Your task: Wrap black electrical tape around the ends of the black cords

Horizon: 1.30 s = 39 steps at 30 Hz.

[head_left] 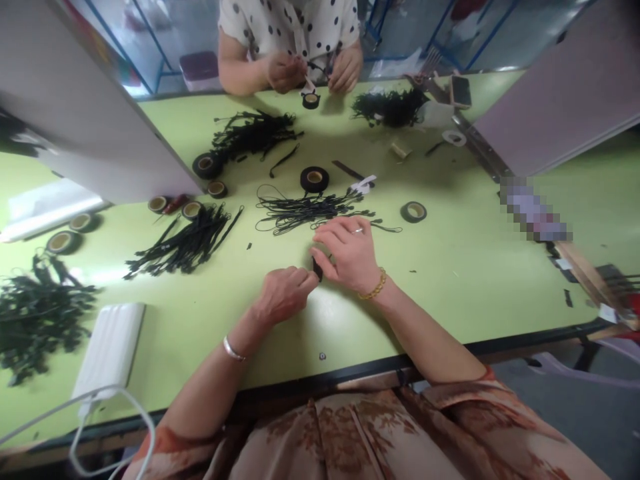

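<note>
My left hand (287, 292) is closed, its fingertips pinched at the edge of a small black piece (317, 268) that looks like tape. Curled over the other side of this piece is my right hand (349, 255), thumb against it and fingers bent. Most of what lies between the fingers is hidden. Just beyond my right hand lies a loose bunch of thin black looped cords (285, 212). A roll of black tape (315, 179) sits behind the cords, and another black tape roll (414, 212) lies to the right.
Across the green table (450, 280), a co-worker's hands (287, 72) handle a strip above a tape roll (311, 100). Black cord bundles (187, 243) and more tape rolls (63, 241) lie left, near a white power bank (111, 347) with a cable. Grey panels (560, 87) flank the table.
</note>
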### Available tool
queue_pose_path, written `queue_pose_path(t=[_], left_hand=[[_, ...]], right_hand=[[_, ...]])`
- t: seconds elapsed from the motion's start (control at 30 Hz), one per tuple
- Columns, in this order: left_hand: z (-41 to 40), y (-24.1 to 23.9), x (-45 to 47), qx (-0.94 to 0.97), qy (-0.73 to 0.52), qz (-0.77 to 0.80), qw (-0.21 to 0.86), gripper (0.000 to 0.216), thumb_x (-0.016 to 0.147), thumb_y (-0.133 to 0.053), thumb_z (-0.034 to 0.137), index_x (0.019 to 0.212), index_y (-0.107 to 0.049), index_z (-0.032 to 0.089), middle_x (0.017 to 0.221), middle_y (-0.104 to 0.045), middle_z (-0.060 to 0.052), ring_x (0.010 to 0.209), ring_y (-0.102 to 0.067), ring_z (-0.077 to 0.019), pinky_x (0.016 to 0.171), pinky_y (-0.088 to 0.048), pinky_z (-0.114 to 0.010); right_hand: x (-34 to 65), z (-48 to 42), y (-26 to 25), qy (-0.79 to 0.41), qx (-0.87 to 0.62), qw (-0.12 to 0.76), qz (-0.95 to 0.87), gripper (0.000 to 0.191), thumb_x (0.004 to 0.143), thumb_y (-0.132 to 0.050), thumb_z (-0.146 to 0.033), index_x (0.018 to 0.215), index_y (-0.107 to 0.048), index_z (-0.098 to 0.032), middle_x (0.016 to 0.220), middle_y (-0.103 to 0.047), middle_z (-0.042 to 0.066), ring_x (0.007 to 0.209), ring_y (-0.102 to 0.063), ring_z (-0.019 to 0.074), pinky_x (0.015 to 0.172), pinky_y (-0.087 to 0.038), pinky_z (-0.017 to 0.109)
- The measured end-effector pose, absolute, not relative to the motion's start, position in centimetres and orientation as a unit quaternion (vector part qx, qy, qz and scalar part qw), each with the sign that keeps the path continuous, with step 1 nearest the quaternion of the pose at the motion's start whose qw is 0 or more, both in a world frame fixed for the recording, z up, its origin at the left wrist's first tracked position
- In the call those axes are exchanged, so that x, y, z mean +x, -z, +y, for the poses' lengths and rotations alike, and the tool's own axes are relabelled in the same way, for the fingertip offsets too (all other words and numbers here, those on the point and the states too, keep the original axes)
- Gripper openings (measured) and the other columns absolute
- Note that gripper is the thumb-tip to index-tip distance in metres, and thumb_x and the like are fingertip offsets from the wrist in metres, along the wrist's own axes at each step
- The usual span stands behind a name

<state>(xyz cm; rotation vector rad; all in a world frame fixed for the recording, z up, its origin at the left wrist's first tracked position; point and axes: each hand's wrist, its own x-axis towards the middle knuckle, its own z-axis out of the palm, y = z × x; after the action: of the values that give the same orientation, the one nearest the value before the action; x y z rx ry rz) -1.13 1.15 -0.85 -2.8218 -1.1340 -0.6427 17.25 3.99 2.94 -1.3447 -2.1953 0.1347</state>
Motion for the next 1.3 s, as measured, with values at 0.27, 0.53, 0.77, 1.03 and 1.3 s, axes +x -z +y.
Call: queue_pose_path(t=[0.27,0.53,0.77,1.03,1.3], left_hand=[[1.3,0.9,-1.1,-0.897,0.241,-0.355,0.111,0.021,0.081,-0.046,0.004,0.074,-0.059,0.019,0.057,-0.049,-0.001,0.052,-0.039,-0.0125,0.047,-0.017,-0.03],[1.2,0.6,-0.6,-0.865,0.198,-0.455,-0.079,0.018,0.085,-0.044,0.016,0.071,-0.056,0.019,0.059,-0.053,-0.001,0.053,-0.042,-0.0128,0.05,-0.017,-0.028],[1.4,0.2,-0.2,-0.724,0.258,-0.538,-0.347,0.031,0.089,-0.045,0.036,0.062,-0.044,0.019,0.053,-0.04,0.004,0.052,-0.034,-0.0096,0.054,-0.026,-0.025],[2.7,1.1,-1.3,-0.456,0.387,-0.531,-0.6,0.032,0.086,-0.052,0.045,0.068,-0.044,0.02,0.053,-0.027,0.008,0.046,-0.021,-0.0068,0.045,-0.016,-0.022],[2.9,1.0,-1.7,-0.537,0.386,-0.486,-0.571,0.032,0.089,-0.05,0.049,0.076,-0.047,0.02,0.054,-0.033,0.008,0.049,-0.027,-0.0076,0.048,-0.023,-0.022]], right_hand=[[17.0,4.4,-3.4,-0.303,-0.559,0.127,-0.761,0.023,0.09,-0.055,-0.041,0.093,-0.062,-0.02,0.064,-0.063,0.0,0.056,-0.052,0.0143,0.06,-0.035,0.028],[15.9,4.5,-1.8,-0.459,-0.544,0.413,-0.568,0.027,0.07,-0.066,-0.03,0.082,-0.043,-0.022,0.058,-0.04,-0.01,0.053,-0.038,0.009,0.054,-0.036,0.023],[16.7,4.4,-2.3,-0.407,-0.466,0.516,-0.592,0.033,0.069,-0.067,-0.037,0.083,-0.04,-0.024,0.074,-0.043,-0.004,0.065,-0.043,0.0119,0.063,-0.042,0.028],[17.4,4.1,-2.0,-0.273,-0.404,0.455,-0.745,0.021,0.069,-0.066,-0.032,0.08,-0.051,-0.022,0.069,-0.056,-0.002,0.064,-0.051,0.0151,0.074,-0.041,0.037],[17.6,4.8,-1.5,-0.149,-0.444,0.39,-0.793,0.018,0.088,-0.053,-0.032,0.074,-0.058,-0.021,0.074,-0.067,0.004,0.073,-0.056,0.0195,0.08,-0.039,0.038]])
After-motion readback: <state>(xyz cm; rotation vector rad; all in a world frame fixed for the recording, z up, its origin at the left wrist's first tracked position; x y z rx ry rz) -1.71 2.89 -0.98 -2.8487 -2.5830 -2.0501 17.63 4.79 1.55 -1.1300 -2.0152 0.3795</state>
